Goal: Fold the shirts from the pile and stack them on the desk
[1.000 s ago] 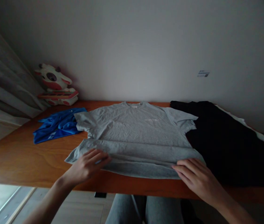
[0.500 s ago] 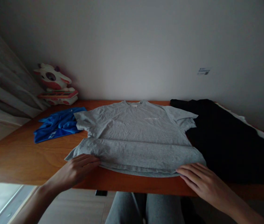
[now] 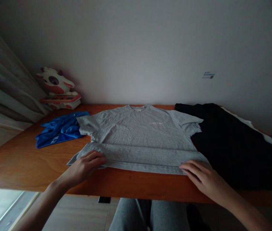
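Note:
A grey short-sleeved T-shirt (image 3: 138,131) lies spread on the wooden table (image 3: 27,160), its collar toward the wall and its lower part folded up in a band. My left hand (image 3: 88,165) is closed on the near edge of the folded band at its left part. At the right part of the same edge, my right hand (image 3: 198,173) pinches the fabric between fingers and thumb. The edge between my hands runs almost straight.
Crumpled blue clothing (image 3: 62,130) lies on the left. Black clothing (image 3: 237,150) with a white stripe covers the right side, touching the shirt. A cow-shaped toy (image 3: 59,85) stands at the back left beside a curtain (image 3: 8,83). Behind is a wall.
Both hands have moved away from me toward the wall, carrying the shirt's near edge with them. The folded band is narrower, and more of the table's front strip shows.

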{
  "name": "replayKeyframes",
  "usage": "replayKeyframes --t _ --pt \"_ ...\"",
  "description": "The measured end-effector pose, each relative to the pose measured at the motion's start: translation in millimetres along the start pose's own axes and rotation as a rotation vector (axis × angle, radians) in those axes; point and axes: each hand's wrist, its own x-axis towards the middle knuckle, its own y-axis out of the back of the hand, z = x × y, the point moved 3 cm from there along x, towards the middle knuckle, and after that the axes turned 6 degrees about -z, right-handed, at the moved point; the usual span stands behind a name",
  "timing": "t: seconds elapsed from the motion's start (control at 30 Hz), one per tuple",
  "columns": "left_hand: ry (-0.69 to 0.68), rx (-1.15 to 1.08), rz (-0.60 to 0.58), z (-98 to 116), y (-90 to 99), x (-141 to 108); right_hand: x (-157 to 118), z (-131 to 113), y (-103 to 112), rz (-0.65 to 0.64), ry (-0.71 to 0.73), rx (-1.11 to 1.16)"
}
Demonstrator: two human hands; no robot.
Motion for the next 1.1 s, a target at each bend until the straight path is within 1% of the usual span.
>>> replayKeyframes --t 0.07,0.13,0.27,0.33,0.43,0.53,0.63,0.73,0.8,0.93,1.0,1.1 --pt "-0.068 0.054 0.005 4 1.6 -1 -4 0 -2 0.006 0.025 -0.053" --pt "-0.103 0.108 0.019 8 3.0 -1 -7 1 -2 0.007 0.058 -0.092" --pt "-0.136 0.205 0.069 11 5.2 -1 -8 1 2 -0.007 0.118 -0.140" --pt "-0.141 0.200 0.062 11 6.1 -1 -8 1 6 -0.008 0.147 -0.157" --pt "-0.106 0.112 0.019 6 8.3 -2 -7 1 9 -0.008 0.165 -0.147" --pt "-0.048 0.025 -0.020 0 11.4 -5 -7 3 8 -0.010 0.147 -0.121" --pt "0.001 0.017 -0.019 -2 15.6 -7 -7 1 8 -0.001 0.130 -0.109" --pt "0.041 0.000 -0.028 1 20.6 -10 -7 -6 13 0.002 0.115 -0.080" --pt "0.064 -0.035 -0.055 6 23.8 -13 -8 -11 18 -0.040 0.101 -0.036" --pt "0.102 -0.089 -0.141 14 25.9 -17 -14 -19 24 -0.202 0.062 0.046" --pt "0.099 -0.089 -0.183 17 23.9 -19 -17 -22 24 -0.263 0.048 0.055" --pt "0.091 -0.062 -0.228 16 17.8 -22 -20 -22 20 -0.307 0.037 0.064"
